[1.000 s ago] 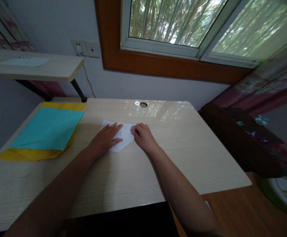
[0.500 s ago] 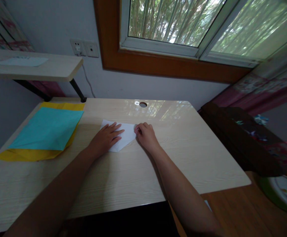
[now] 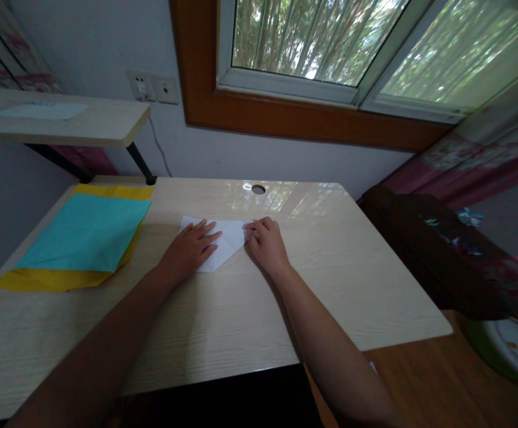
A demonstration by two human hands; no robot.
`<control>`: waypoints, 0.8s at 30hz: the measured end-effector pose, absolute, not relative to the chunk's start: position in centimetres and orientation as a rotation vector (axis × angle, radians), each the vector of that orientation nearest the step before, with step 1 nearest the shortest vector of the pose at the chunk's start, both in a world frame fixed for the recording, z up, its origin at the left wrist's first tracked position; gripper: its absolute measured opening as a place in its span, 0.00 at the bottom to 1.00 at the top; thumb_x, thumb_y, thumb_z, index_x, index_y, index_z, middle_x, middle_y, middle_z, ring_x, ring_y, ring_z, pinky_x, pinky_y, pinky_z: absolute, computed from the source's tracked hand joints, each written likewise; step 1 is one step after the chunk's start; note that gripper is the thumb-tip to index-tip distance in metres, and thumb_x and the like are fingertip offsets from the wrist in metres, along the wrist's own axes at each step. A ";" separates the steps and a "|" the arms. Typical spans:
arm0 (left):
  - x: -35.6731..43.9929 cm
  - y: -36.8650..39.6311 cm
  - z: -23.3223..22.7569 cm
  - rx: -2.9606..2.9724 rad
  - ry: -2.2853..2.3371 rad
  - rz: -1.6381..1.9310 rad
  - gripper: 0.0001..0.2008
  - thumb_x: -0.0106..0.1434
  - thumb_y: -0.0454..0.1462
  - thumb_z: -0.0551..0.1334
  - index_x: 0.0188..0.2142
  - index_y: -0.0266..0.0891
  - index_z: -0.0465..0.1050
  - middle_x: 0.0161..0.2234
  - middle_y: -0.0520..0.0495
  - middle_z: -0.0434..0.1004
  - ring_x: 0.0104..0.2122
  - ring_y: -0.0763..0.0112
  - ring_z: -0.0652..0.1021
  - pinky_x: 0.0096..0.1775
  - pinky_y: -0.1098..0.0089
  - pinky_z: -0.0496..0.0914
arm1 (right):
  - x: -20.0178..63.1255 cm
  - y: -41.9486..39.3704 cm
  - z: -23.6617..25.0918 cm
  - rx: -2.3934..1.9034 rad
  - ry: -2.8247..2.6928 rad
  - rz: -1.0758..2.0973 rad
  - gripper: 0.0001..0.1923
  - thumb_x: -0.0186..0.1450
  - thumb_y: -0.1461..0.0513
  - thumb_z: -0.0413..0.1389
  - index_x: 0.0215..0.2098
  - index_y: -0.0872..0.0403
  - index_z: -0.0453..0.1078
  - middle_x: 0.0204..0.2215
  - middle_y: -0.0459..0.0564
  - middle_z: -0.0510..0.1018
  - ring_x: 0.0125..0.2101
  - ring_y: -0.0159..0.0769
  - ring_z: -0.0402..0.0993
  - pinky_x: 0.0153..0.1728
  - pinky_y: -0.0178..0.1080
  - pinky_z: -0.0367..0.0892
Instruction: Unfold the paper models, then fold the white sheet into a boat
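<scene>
Daylight enters through a sliding window (image 3: 303,38) above a pale wood-grain desk (image 3: 352,273), whose far edge stands along the wall (image 3: 232,156). On the desk, in front of the wearer and near the middle, lies a folded white sheet of paper (image 3: 230,233), flat, with a slanting edge on its near right side.

Left hand (image 3: 191,246): palm down over the paper's left part, fingers spread; this pose is judged to pin the sheet against sliding. Right hand (image 3: 268,245): thumb and fingers drawn together at the paper's right-hand tip, apparently clamped on it, although the fingers cover the point of contact. The hands are apart, with paper exposed between them, an arrangement that steadies one side while the other is handled.

Turquoise paper (image 3: 89,232) rests on a yellow sheet (image 3: 51,279) at the desk's left, apart from the forearm, presumably to leave working room. At back left, a raised shelf (image 3: 116,122) on black legs (image 3: 140,163) bears another pale sheet (image 3: 42,111).
</scene>
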State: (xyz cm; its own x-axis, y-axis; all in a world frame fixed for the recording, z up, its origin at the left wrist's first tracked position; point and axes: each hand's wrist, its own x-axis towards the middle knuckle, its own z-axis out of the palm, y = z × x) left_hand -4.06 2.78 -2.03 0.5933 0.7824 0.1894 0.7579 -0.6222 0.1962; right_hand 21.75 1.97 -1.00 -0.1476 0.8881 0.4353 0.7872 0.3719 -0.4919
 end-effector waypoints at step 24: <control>-4.1 2.8 -2.3 2.697 1.473 0.353 0.26 0.74 0.47 0.51 0.67 0.44 0.63 0.71 0.43 0.57 0.70 0.51 0.58 0.68 0.44 0.52 | 20.8 1.2 -0.6 -1.385 -2.262 0.152 0.16 0.72 0.57 0.56 0.54 0.53 0.77 0.58 0.56 0.76 0.57 0.47 0.71 0.61 0.52 0.64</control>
State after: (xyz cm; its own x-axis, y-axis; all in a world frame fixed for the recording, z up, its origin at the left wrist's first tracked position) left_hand -4.12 2.78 -2.29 0.5207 0.8354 0.1761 0.8244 -0.5456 0.1508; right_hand 20.80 1.19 -0.56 -0.3724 0.8633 0.3406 0.8101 0.4815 -0.3346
